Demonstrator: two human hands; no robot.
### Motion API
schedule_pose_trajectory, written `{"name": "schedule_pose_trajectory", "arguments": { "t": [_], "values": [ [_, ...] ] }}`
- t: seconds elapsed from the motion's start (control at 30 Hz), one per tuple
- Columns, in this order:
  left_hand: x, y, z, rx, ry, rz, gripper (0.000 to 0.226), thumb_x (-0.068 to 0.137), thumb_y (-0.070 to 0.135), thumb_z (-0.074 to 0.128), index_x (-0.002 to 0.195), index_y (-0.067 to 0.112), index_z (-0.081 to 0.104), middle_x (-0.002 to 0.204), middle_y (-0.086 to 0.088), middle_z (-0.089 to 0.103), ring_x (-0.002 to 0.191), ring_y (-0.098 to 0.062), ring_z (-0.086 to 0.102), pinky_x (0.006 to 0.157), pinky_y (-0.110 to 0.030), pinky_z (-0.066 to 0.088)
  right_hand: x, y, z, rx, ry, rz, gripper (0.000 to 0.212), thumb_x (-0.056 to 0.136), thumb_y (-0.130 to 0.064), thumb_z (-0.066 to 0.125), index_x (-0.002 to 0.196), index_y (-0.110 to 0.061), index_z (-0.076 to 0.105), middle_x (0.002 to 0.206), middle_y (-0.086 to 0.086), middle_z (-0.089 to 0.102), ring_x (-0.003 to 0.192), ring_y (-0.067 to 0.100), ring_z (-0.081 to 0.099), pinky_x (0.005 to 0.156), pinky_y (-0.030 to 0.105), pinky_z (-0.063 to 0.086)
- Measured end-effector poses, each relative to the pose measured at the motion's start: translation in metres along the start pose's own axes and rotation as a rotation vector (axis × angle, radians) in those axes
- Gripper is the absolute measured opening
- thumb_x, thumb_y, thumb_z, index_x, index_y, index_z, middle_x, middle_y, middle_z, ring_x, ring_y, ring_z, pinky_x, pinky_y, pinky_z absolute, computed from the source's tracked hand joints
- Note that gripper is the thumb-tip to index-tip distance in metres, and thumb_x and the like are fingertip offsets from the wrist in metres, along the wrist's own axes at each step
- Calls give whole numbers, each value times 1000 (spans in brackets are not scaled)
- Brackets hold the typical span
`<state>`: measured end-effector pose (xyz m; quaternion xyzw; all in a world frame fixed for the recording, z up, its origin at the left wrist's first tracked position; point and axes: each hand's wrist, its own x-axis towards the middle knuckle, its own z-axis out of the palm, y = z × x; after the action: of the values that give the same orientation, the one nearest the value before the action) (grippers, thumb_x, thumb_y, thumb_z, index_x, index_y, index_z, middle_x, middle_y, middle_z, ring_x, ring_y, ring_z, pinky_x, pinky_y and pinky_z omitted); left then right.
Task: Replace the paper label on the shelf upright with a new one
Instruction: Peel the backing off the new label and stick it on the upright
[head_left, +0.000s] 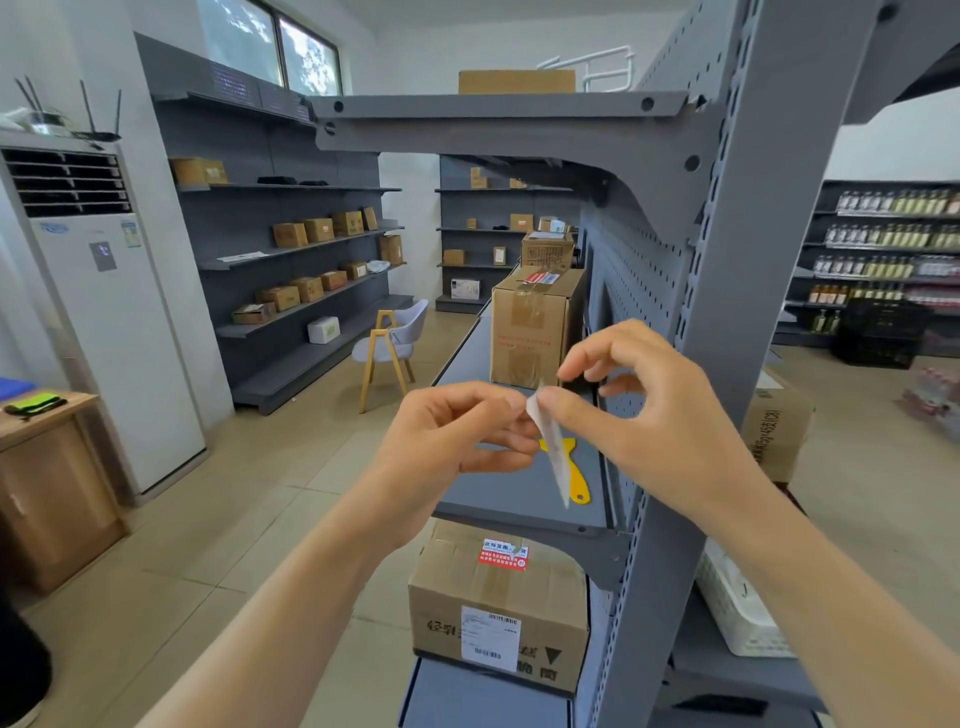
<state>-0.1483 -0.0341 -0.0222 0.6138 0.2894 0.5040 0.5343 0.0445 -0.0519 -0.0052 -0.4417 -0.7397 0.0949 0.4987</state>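
At the centre of the frame a white paper label (551, 448) hung edge-on, its top pinched between the fingers of the left hand (447, 441) and the right hand (660, 415). Both forearms reached up from the lower frame, left of the grey shelf upright (727, 291). Behind the label, a yellow scraper (577, 480) lay on the shelf (498, 499).

White walls and pale tiled floor (291, 499). At 10 o'clock, dark wall shelving (291, 249) stocked with cardboard boxes, beneath a daylit window (270, 44). At 9 o'clock, standing air conditioner (104, 312) beside wooden cabinet (47, 467). Near centre, grey chair (392, 345). At 3 o'clock, bottle racks (883, 249).
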Motion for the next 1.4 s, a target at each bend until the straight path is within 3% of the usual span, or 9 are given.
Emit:
{"name": "schedule_pose_trajectory", "arguments": {
  "t": [0.13,0.27,0.4,0.63,0.77,0.9,1.07,1.4],
  "values": [
    [4,-6,1,-20,49,50,21,93,11,62,84,10,80,78,-9,78,72,-16,76,66,-24,61,-6,-5,-1,-25,-20,-116,11,83,-35,81,91,-26,82,87,-15,74,89,10,66,77,16,50],
    [5,-8,4,44,42,76,20,95,7,61,88,7,80,80,-10,79,74,-16,76,69,-25,61,-5,0,-3,-66,3,-185,9,85,-27,81,93,-23,85,82,-13,77,82,11,70,74,29,56],
    [5,-11,3,141,45,142,18,95,7,62,91,7,79,84,-18,78,76,-17,76,70,-25,61,-5,3,-6,-135,9,-261,11,85,-25,80,94,-21,85,86,-11,80,84,5,73,75,30,59],
    [6,-10,-1,294,12,212,15,93,12,64,88,17,78,80,0,79,78,-15,77,75,-30,64,-2,6,-8,-221,-24,-393,13,84,-19,83,97,-18,85,87,-7,81,80,8,73,71,31,59],
    [8,-12,-6,424,23,262,13,93,12,66,92,13,79,82,-4,80,76,-16,78,72,-24,62,-1,9,-8,-221,-44,-415,13,85,-22,80,96,-16,85,87,-7,82,79,8,73,69,32,59],
    [8,-12,-7,510,32,319,13,91,18,68,94,13,80,81,0,80,77,-13,78,73,-27,64,0,12,-8,-223,-51,-424,15,85,-23,78,96,-16,85,87,-7,82,77,8,73,69,29,59],
    [7,-12,-5,595,50,392,10,90,12,71,90,17,80,78,3,79,74,-12,77,71,-29,63,-1,15,-6,-250,-34,-459,12,82,-16,83,93,-14,85,85,-5,82,74,10,72,66,30,60],
    [6,-14,1,663,117,453,16,86,4,73,84,19,79,74,7,77,70,-9,74,67,-16,58,-3,17,-5,-272,-12,-517,11,82,-14,78,90,-12,85,82,-4,81,71,14,72,64,33,60]
  ]
}}
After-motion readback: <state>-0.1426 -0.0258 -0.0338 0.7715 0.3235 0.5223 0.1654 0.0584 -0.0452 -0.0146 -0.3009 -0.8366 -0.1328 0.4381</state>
